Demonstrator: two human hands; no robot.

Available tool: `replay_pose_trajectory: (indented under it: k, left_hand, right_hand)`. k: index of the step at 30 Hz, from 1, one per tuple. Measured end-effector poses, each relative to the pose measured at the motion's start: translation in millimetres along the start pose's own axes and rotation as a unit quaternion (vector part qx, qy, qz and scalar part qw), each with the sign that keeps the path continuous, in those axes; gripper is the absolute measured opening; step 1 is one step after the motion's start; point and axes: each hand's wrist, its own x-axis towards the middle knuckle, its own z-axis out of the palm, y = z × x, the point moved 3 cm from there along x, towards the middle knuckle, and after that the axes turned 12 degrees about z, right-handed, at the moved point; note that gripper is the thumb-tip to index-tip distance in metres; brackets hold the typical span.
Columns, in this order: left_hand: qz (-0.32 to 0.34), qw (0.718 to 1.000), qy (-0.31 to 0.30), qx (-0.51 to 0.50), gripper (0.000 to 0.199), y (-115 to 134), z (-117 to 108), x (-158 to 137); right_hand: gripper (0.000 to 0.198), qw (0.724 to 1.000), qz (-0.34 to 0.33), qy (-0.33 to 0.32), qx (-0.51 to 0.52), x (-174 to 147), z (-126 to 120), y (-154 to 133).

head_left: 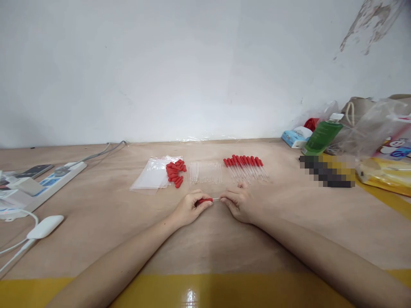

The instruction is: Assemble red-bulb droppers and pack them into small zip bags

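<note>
well in from the worktop's (105,205) back edge, my left hand (193,207) pinches a bulb (206,200), my right hand (239,204) its tube (216,199), which could snap if i push crookedly.

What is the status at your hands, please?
Left hand holding red bulb. Right hand holding clear tube, end at bulb. Bulb pile beyond, out of the way.

"What do the red bulbs (173,175) look like?"
"Rubbery and smooth, close to matt."
"And the thin tubes (193,173)?"
"Clear and glossy, glass or plastic; I can't tell which."
"The flat bags (149,174)?"
"Thin, see-through plastic with a slight shine."
"The worktop (105,231)?"
"Dull and paper-like; its yellow front edge (160,291) is glossy."
"And the wall (160,64)?"
"Smooth and matt, with one rough patch (369,30)."
</note>
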Motion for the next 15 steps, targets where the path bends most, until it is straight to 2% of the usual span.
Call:
replay_pose_trajectory:
  k: [5,15]
  left_hand:
    - [0.026,0.999,-0.022,0.013,0.019,2.7,0.5,0.6]
    - [0.050,0.998,-0.022,0.039,0.018,2.8,1.3,1.0]
  right_hand:
    - [0.024,1.000,-0.008,-0.013,0.000,-2.2,6.3,-0.5]
    - [0.028,0.997,0.018,-0.073,-0.012,3.3,15.3,-5.1]
